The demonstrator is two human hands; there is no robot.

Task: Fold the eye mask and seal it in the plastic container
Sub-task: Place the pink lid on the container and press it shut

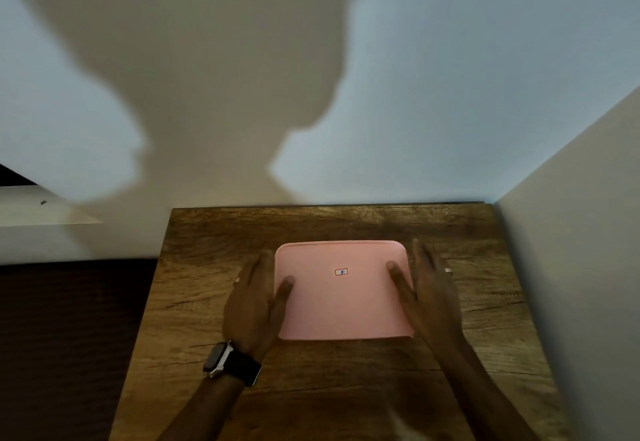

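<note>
In the head view, a pink plastic container point(341, 290) with its lid on lies flat near the middle of a dark wood-grain surface point(214, 233), and everything else is best placed from it. A small red-bordered label point(341, 271) sits on the lid, slightly toward the far edge. The left hand point(254, 297) lies along the container's left side, fingers stretched out flat and pointing away from the person, with the thumb point(284, 290) resting on top of the lid near its left edge. The right hand point(427, 293) mirrors it along the right side, fingers extended, thumb point(398, 279) laid on the lid near its right edge. Both hands are spread and flat against the container rather than curled around it, pressing or bracing it from the two sides. A dark-strapped wristwatch point(228, 361) is on the left wrist, just nearer the person than the container's near-left corner, and a ring point(448, 270) shows on a finger of the right hand. The eye mask is not visible; whether it is inside the closed container cannot be told. Beyond the container's far edge a pale wall point(450, 94) carries a broad shadow point(207, 77).
</note>
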